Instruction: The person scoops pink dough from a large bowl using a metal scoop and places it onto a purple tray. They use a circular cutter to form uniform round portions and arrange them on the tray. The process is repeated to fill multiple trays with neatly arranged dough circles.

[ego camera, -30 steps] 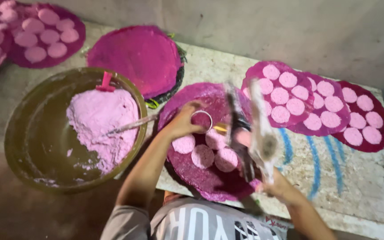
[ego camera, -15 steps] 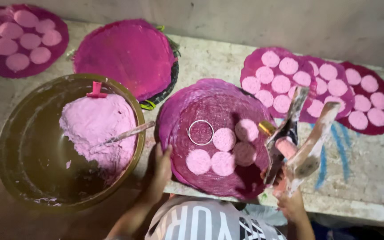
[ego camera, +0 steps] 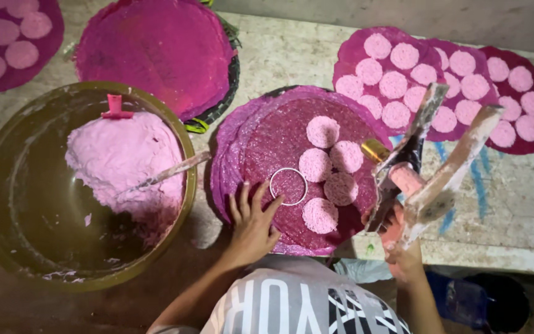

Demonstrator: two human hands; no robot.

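The thin round metal ring point(ego camera: 288, 186) lies flat on the top magenta woven disc point(ego camera: 279, 133) in the middle of the stone table point(ego camera: 514, 238), just left of five pale pink round paste patties point(ego camera: 330, 166) sitting in a loose cluster on the same disc. The left hand point(ego camera: 253, 221) rests flat beside the ring, fingers spread wide, fingertips at the ring's lower left edge; whether they actually touch the metal is hard to say. More magenta discs are stacked beneath, only their rims peeking out.

Over on the right, the right hand point(ego camera: 403, 244) is closed around a bundle of paste-smeared flat sticks point(ego camera: 446, 167) and a darker blade-like tool, held up over the table edge. The hand itself is mostly hidden behind them, and what the gold-coloured cap near the tools belongs to can't be made out.

To the left, a big olive-green round bowl point(ego camera: 7, 204) holds a mound of light pink paste point(ego camera: 122, 158), with a smeared spatula point(ego camera: 165, 175) leaning across the rim and a small pink clip point(ego camera: 115, 108) on the far edge. Behind, a bare magenta disc on a dark woven tray point(ego camera: 156, 49). Far right, overlapping discs covered with rows of finished pink patties point(ego camera: 440, 80); blue streaks mark the tabletop below them. Top left, another filled disc point(ego camera: 7, 37) is cut off by the frame. The person's grey printed shirt point(ego camera: 298, 303) fills the bottom edge.
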